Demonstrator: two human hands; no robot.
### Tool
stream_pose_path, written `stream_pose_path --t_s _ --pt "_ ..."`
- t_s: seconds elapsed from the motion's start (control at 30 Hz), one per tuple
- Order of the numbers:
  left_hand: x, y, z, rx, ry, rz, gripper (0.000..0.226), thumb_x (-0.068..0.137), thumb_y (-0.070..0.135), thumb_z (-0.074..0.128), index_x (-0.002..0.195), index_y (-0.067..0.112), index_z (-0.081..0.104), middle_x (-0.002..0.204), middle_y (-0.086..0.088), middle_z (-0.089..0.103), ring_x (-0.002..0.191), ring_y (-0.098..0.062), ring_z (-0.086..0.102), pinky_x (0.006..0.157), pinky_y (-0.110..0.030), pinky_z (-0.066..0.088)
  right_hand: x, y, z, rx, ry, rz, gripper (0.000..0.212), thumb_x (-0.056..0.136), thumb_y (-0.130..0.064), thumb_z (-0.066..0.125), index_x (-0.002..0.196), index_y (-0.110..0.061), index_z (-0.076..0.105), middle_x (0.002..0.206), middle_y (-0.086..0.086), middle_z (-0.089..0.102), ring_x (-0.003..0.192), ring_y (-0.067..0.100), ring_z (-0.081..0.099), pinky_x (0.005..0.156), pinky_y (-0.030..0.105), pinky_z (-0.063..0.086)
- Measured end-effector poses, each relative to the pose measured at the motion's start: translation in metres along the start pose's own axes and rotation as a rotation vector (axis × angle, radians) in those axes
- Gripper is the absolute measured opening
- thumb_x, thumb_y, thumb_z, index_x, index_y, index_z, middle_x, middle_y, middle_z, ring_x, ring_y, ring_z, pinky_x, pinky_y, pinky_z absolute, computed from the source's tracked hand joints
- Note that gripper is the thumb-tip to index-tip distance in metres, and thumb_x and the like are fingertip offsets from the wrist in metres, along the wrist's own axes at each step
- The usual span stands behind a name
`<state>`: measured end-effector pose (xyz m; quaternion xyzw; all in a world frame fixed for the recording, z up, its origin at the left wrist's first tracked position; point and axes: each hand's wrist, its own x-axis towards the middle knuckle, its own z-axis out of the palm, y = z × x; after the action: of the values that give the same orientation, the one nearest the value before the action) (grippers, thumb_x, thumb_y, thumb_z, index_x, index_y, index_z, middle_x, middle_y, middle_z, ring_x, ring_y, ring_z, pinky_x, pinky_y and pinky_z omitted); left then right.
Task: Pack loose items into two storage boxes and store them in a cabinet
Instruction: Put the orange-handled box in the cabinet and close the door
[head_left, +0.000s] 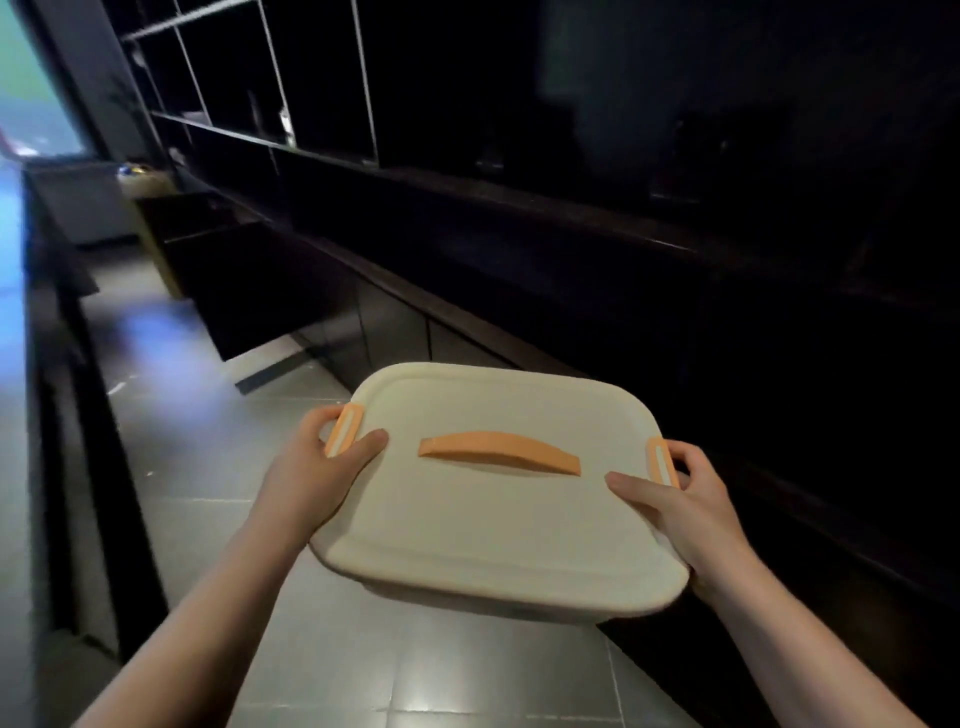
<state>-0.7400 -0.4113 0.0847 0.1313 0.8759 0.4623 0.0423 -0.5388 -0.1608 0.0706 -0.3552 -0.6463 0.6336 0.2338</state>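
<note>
I'm carrying a cream storage box (498, 514) in front of me, held in the air above the grey tiled floor (208, 519), with both of my hands on it. Its lid is on, with an orange carry handle (498, 453) running across the middle of the top and 2 orange latches, 1 at each short end.

My left hand (322, 462) grips the left end: the thumb lies flat on the lid beside the left latch (343, 430), and the fingers curl around the rim behind that latch. My right hand (680, 509) grips the right end the same way, thumb pressed on the lid top, fingers wrapped round the edge next to the right latch (662, 461). The box is tilted a little, its near right corner lower than the far left.

To my right runs a long dark cabinet (571, 291), with open shelf compartments (270, 78) above it divided by thin pale frames. The box sits just beside the cabinet's lower front, not touching it as far as I can tell. Farther down the aisle a dark door or drawer front (249, 296) stands out from the cabinet, over the floor.
</note>
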Motion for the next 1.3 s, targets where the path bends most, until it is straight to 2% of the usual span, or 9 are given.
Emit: stream_pose_path --t_s 0.07,0.2,0.4,0.57,0.7,0.8,0.93,1.07,1.3 --pt "0.018 -0.018 -0.024 -0.01 0.052 -0.057 0.051 0.076 0.05 0.07 0.119 0.032 0.051 0.099 -0.005 0.06 0.085 -0.023 0.06 0.076 -0.041 0.052 0.021 -0.007 0.04 -0.014 -0.057 -0.006 0.064 0.065 -0.015 0.085 0.118 -0.025 0.05 0.102 0.0 0.064 0.087 0.022 0.068 0.07 0.036 0.056" --pt "0.05 -0.046 -0.048 -0.036 0.162 -0.158 0.053 0.075 0.043 0.074 0.12 0.028 0.051 0.1 -0.001 0.058 0.083 -0.018 0.059 0.063 -0.032 0.046 0.071 -0.018 0.108 -0.052 -0.193 -0.024 0.063 0.067 -0.017 0.084 0.119 -0.026 0.049 0.102 -0.001 0.065 0.088 0.021 0.068 0.07 0.038 0.057" --pt "0.098 -0.077 -0.045 -0.04 0.298 -0.274 0.061 0.069 0.047 0.077 0.12 0.026 0.052 0.105 0.002 0.061 0.092 -0.019 0.06 0.082 -0.043 0.052 0.16 -0.02 0.176 -0.139 -0.372 -0.079 0.057 0.071 -0.017 0.082 0.116 -0.032 0.05 0.108 -0.004 0.062 0.095 0.02 0.064 0.074 0.037 0.055" --pt "0.152 -0.093 -0.051 -0.01 0.404 -0.37 0.068 0.066 0.055 0.076 0.123 0.029 0.049 0.11 0.004 0.06 0.093 -0.016 0.059 0.081 -0.04 0.052 0.232 -0.035 0.241 -0.152 -0.524 -0.124 0.054 0.075 -0.011 0.078 0.115 -0.031 0.048 0.1 -0.015 0.057 0.087 0.004 0.057 0.06 0.022 0.044" --pt "0.195 -0.104 -0.059 -0.03 0.51 -0.436 0.065 0.069 0.052 0.075 0.123 0.028 0.048 0.107 0.008 0.057 0.092 -0.013 0.056 0.072 -0.031 0.044 0.281 -0.052 0.301 -0.217 -0.623 -0.161 0.055 0.075 -0.012 0.078 0.117 -0.03 0.047 0.098 -0.016 0.055 0.085 0.002 0.054 0.059 0.02 0.04" --pt "0.228 -0.117 -0.071 -0.057 0.545 -0.471 0.066 0.069 0.052 0.075 0.124 0.027 0.048 0.103 0.009 0.057 0.086 -0.007 0.054 0.063 -0.026 0.04 0.308 -0.06 0.347 -0.263 -0.654 -0.171 0.059 0.074 -0.015 0.079 0.124 -0.027 0.049 0.108 -0.006 0.057 0.094 0.014 0.056 0.063 0.022 0.043" --pt "0.289 -0.145 -0.096 -0.032 0.556 -0.497 0.068 0.069 0.055 0.074 0.125 0.026 0.048 0.104 0.007 0.056 0.089 -0.012 0.054 0.068 -0.029 0.04 0.344 -0.067 0.415 -0.306 -0.671 -0.167 0.066 0.073 -0.017 0.08 0.132 -0.021 0.049 0.118 0.0 0.058 0.103 0.021 0.058 0.071 0.029 0.045" --pt "0.358 -0.179 -0.131 -0.066 0.543 -0.47 0.063 0.069 0.049 0.077 0.121 0.026 0.048 0.095 0.013 0.055 0.084 -0.009 0.054 0.07 -0.031 0.042 0.366 -0.069 0.488 -0.299 -0.633 -0.153 0.069 0.074 -0.019 0.08 0.134 -0.023 0.047 0.121 0.0 0.057 0.103 0.022 0.059 0.075 0.031 0.047" --pt "0.481 -0.228 -0.207 -0.045 0.476 -0.454 0.066 0.066 0.058 0.074 0.12 0.032 0.046 0.096 0.018 0.054 0.088 -0.01 0.058 0.072 -0.035 0.05 0.402 -0.094 0.609 -0.256 -0.586 -0.111 0.069 0.073 -0.02 0.08 0.133 -0.027 0.047 0.119 0.0 0.058 0.1 0.02 0.061 0.076 0.035 0.053"
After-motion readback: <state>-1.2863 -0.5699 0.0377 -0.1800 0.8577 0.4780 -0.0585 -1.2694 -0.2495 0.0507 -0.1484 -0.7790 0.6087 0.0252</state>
